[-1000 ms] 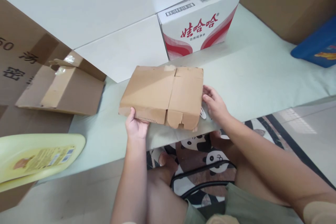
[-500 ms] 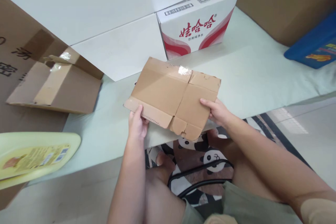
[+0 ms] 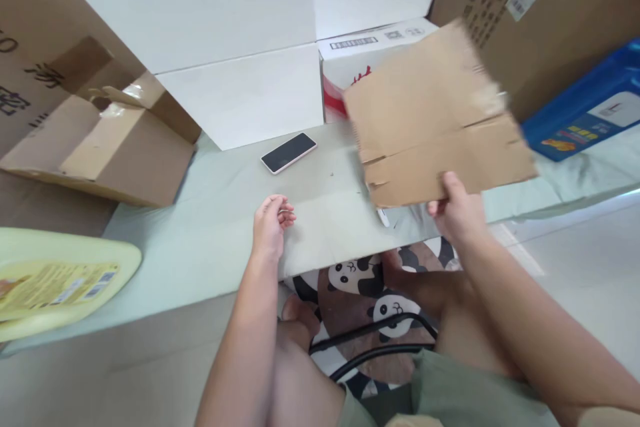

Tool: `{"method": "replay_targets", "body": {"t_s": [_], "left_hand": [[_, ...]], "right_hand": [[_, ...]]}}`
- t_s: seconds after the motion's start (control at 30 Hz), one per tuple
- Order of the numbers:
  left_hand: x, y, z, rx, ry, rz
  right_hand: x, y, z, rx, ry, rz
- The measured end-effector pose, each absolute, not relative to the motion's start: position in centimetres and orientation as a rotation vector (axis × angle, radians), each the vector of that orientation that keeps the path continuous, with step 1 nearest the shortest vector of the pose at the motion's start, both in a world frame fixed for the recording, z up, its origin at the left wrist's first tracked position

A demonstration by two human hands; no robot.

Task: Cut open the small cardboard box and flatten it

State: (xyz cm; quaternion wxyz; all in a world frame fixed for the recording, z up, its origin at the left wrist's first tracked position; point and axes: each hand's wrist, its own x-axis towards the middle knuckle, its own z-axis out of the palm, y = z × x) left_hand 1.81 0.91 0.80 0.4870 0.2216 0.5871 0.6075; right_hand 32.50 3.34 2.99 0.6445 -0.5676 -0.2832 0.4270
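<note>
My right hand [image 3: 459, 210] grips a flattened cardboard box [image 3: 425, 113] by its near edge, thumb on top. The brown sheet is raised and tilted over the right part of the table, covering part of the white and red carton [image 3: 336, 90]. Loosely curled above the table's front half, my left hand [image 3: 273, 223] holds nothing and is apart from the cardboard. Beyond it lies a phone [image 3: 289, 153] with a dark screen. The tip of a slim white object [image 3: 383, 218] peeks out below the cardboard; its kind is hidden.
An opened cardboard box [image 3: 125, 153] stands left on the pale green tablecloth [image 3: 225, 213], near a yellow bottle [image 3: 65, 280]. White panels [image 3: 245, 97] rise behind. At right are a blue container [image 3: 590, 107] and a large brown carton [image 3: 540, 33]. A panda-patterned mat [image 3: 350, 320] lies below.
My left hand has let go of the flattened cardboard box. My right hand has swung it up and to the right, turning it and uncovering the phone.
</note>
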Motion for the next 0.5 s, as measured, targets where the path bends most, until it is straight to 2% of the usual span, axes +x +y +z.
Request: {"method": "replay_targets", "body": {"t_s": [0.17, 0.3, 0.5], "left_hand": [[1.7, 0.3, 0.8, 0.581, 1.411, 1.46], [1.8, 0.1, 0.9, 0.588, 1.411, 1.425], [1.9, 0.1, 1.2, 0.587, 1.441, 1.435]], "right_hand": [[38.2, 2.1, 5.8, -1.492, -0.637, 0.492], [41.5, 5.0, 7.6, -1.696, -0.771, 0.428], [41.5, 14.5, 9.4, -1.826, -0.94, 0.387]]}}
